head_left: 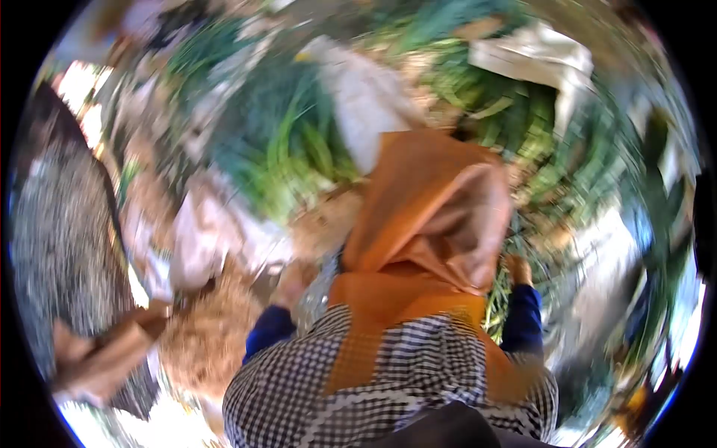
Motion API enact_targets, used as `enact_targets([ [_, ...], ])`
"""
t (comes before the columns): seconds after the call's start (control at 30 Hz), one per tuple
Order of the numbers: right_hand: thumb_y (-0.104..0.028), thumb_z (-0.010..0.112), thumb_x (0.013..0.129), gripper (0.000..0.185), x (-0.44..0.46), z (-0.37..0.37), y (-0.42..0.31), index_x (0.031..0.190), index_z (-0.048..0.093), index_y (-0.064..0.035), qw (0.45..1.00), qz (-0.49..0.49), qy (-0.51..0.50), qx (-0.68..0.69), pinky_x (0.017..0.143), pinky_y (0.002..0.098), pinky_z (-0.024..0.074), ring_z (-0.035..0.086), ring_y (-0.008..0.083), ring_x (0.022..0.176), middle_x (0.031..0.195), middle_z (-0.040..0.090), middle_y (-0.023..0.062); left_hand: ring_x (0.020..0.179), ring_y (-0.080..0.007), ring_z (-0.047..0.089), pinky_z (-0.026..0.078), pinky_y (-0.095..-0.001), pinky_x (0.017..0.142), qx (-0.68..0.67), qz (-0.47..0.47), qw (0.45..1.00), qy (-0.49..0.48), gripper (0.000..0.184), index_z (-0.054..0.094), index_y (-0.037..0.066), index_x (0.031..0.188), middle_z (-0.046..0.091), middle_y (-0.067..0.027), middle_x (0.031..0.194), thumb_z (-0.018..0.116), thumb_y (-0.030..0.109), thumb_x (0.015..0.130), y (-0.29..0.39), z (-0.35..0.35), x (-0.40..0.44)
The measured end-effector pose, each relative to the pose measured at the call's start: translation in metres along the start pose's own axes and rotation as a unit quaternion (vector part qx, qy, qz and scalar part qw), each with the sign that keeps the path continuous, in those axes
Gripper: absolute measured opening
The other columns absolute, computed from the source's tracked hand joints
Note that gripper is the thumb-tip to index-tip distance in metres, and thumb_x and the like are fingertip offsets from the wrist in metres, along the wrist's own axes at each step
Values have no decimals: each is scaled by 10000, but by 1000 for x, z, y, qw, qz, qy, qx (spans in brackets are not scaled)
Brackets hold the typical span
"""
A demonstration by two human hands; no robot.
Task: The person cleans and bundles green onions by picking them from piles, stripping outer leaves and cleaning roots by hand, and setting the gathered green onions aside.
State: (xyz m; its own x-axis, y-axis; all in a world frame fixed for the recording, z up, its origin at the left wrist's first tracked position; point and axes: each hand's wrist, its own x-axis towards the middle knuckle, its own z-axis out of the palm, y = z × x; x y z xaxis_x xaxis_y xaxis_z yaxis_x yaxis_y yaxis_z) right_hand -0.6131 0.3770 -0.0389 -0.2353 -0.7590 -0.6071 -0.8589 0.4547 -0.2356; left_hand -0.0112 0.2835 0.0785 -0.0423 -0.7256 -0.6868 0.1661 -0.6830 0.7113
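Note:
My left hand (pixel 296 281), below a dark blue sleeve, is at the left side of my lap. Motion smears its fingers, and a greyish, see-through patch that I cannot make out lies beside it. On the other side, my right hand (pixel 517 269) reaches down by loose green stalks (pixel 494 306); its fingers are blurred too, and whether it touches the stalks is unclear. Between both hands an orange apron (pixel 418 201) spreads over my lap, above a black-and-white checked garment (pixel 299 373). Ahead on the left lies a bunch of long green leafy stalks (pixel 287 142), like leeks or spring onions.
More green bunches (pixel 515 112) lie ahead on the right, partly under a white sack (pixel 534 56). Another white sheet (pixel 362 97) lies ahead. Pale pinkish bags (pixel 205 231) and a brown fibrous heap (pixel 209 336) are at the left, near a dark grey, blurred shape (pixel 67 246).

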Motion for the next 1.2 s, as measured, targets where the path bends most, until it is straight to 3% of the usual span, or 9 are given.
enact_targets([
  [0.1,-314,446,865,283,2,1,4,883,606,-81,979,71,185,43,690,439,467,581,359,800,871,612,169,905,-233,558,446,-350,796,657,-44,745,-102,258,569,78,1043,583,-97,1012,426,236,897,-53,-6,10],
  [0.3,-377,498,819,382,75,-66,51,974,621,-49,838,164,415,312,786,375,433,568,334,899,949,617,176,771,-255,602,485,-387,685,926,7,357,-121,296,628,124,950,625,-98,909,393,294,891,29,52,52],
  [0.33,-386,514,812,377,94,-78,39,948,626,-53,738,159,426,498,755,361,443,582,326,862,900,623,177,749,-259,610,491,-393,667,923,61,375,-62,307,638,132,934,632,-98,892,387,304,891,55,72,54],
  [0.4,-409,553,796,396,107,-108,-2,909,624,-37,751,203,443,446,725,364,451,601,300,817,839,628,181,767,-290,600,471,-390,670,789,211,575,51,264,650,97,885,640,-111,869,488,302,848,108,115,40],
  [0.53,-467,635,710,600,145,-133,-21,1023,563,40,861,260,293,322,858,363,448,554,336,997,1032,584,235,731,-228,607,475,-329,647,567,481,667,-49,160,648,114,909,634,-98,855,563,218,822,155,238,44],
  [0.7,-199,605,786,246,106,-148,-7,902,576,16,739,37,416,528,620,258,450,532,140,647,761,594,55,783,-146,614,489,-250,694,430,421,763,-238,158,639,47,954,636,-82,895,578,102,819,135,381,34],
  [0.97,-145,506,883,304,-6,-162,-39,1163,490,-29,522,-96,238,813,782,234,416,525,101,852,957,573,4,1078,-201,481,359,-282,935,327,124,828,-439,431,442,3,1230,520,-137,1168,566,143,841,-12,512,80],
  [1.13,-177,463,902,269,-35,-163,-47,1109,521,-16,561,-71,329,756,775,254,447,554,129,877,975,591,56,957,-134,531,406,-245,869,114,-157,859,-473,353,500,-15,1159,575,-53,1057,559,163,860,-42,495,74],
  [1.2,-188,476,898,274,-26,-147,-41,1088,552,-5,637,-40,394,662,812,242,426,545,117,915,997,596,47,906,-132,531,396,-226,849,194,-74,860,-466,390,509,-12,1133,574,-44,1022,622,193,821,-38,501,58],
])
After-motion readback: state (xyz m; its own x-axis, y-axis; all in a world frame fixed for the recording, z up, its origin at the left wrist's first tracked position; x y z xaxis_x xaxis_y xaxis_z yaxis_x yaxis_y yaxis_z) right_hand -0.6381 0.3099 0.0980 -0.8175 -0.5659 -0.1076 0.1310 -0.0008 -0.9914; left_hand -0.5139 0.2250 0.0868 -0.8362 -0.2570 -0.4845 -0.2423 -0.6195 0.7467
